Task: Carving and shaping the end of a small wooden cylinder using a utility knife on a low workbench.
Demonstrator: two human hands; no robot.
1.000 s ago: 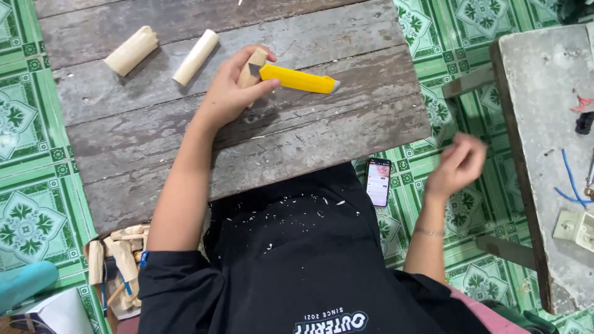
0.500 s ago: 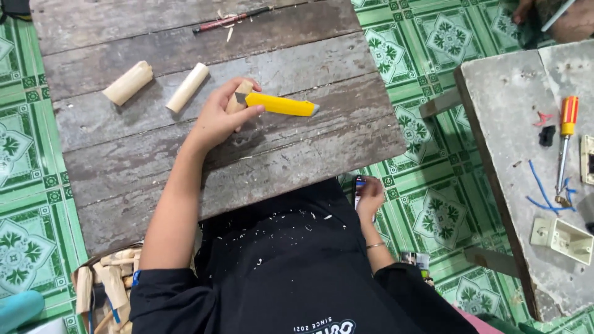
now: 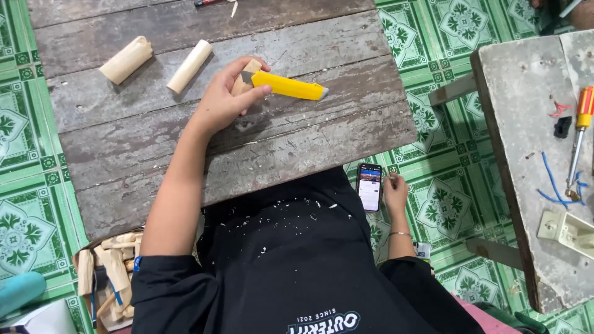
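Note:
My left hand (image 3: 224,99) rests on the grey plank table (image 3: 278,154). It is closed around a short pale wood piece (image 3: 249,69) and a yellow utility knife (image 3: 289,86), whose body points right. My right hand (image 3: 396,193) is down beside my lap, over the green tiled floor. Its fingers grip the right edge of a phone (image 3: 370,186) with a lit screen. Pale wood shavings speckle my black shirt (image 3: 291,260).
Two pale wood cylinders (image 3: 127,60) (image 3: 190,66) lie at the table's upper left. A grey bench (image 3: 526,124) on the right carries a screwdriver (image 3: 578,133), blue wires (image 3: 555,185) and a white box (image 3: 566,232). A pile of wood pieces (image 3: 108,272) sits at lower left.
My right hand, raised and spread a second ago, has dropped to the phone and taken its edge. The left hand has stayed on the knife and wood piece.

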